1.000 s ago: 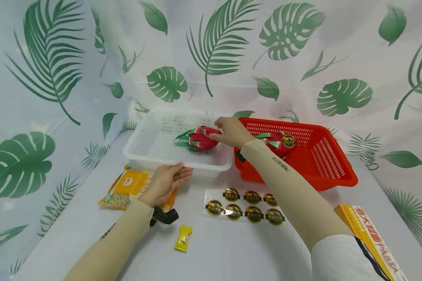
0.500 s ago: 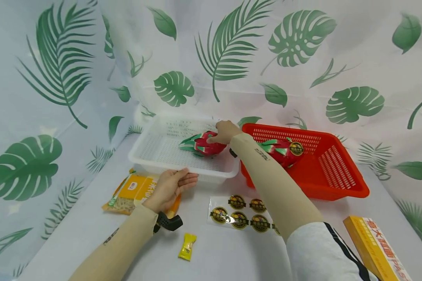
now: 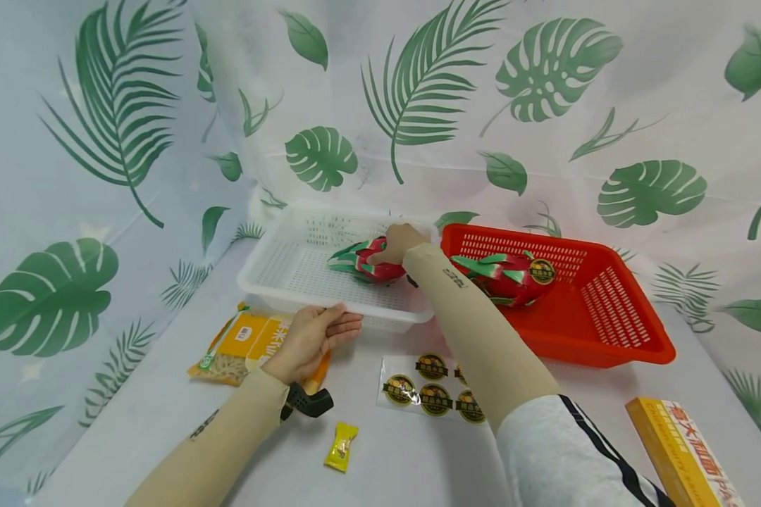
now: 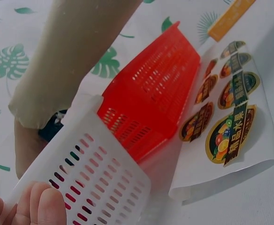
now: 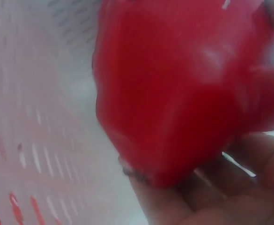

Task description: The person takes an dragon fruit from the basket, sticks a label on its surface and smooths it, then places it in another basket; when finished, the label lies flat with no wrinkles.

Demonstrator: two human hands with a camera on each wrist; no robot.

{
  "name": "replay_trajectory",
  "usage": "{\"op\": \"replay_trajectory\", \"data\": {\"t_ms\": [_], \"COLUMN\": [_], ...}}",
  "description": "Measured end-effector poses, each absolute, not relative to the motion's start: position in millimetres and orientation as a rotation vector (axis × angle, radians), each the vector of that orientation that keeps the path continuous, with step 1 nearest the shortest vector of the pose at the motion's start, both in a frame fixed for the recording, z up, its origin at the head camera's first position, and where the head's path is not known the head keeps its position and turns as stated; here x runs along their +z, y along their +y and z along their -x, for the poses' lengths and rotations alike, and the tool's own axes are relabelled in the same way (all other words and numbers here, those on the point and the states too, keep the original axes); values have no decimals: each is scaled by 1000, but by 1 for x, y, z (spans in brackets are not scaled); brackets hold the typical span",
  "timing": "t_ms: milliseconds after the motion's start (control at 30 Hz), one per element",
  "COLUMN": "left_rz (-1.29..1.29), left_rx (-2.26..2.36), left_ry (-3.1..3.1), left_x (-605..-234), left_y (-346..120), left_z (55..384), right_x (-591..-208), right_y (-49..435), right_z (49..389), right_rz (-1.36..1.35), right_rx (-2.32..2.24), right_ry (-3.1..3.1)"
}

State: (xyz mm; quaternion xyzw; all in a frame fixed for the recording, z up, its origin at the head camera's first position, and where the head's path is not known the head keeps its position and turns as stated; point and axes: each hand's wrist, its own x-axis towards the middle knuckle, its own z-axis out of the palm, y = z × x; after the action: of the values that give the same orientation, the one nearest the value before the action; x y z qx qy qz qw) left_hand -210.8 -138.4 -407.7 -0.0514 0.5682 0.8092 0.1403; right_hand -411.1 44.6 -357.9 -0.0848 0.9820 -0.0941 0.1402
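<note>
In the head view, a red dragon fruit (image 3: 356,258) with green scales lies in the white basket (image 3: 279,292). My right hand (image 3: 401,243) reaches over the basket's right side and grips the fruit's rounded end. Up close in the right wrist view, fingers curve under the dragon fruit (image 5: 174,89). My left hand (image 3: 311,339) holds the white basket's front rim, its thumb over the top and fingers against the outer wall. A second dragon fruit (image 3: 510,282), bearing a round black-and-gold sticker (image 3: 542,271), lies in the red basket (image 3: 609,352), partly hidden by my right forearm.
A sheet of round stickers (image 3: 390,362) lies in front of the baskets, partly under my right forearm. An orange pasta bag (image 3: 228,352) sits behind my left wrist. A yellow candy packet (image 3: 341,447) lies nearer. On the right is a pasta box (image 3: 678,451).
My right hand has moved from the dragon fruit's right end onto it and closed around it. The left hand stays at the white basket's rim. The head view has shifted slightly.
</note>
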Motion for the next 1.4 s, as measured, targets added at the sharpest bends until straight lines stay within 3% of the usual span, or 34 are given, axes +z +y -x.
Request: {"op": "replay_trajectory", "data": {"t_ms": [400,967,1400], "left_rz": [127,118,179], "left_rx": [2324,2326,2334], "left_ry": [1659,1644,1650], "left_x": [-400,-398,-403], "left_y": [-131,-128,-136], "left_z": [212,210,208], "right_x": [-350,-340,-306], "right_y": [43,54,65], "right_z": [400,384,338], "right_rz": [150,238,310], "right_rx": [-292,-484,-653], "right_ry": [2862,2962,3040]}}
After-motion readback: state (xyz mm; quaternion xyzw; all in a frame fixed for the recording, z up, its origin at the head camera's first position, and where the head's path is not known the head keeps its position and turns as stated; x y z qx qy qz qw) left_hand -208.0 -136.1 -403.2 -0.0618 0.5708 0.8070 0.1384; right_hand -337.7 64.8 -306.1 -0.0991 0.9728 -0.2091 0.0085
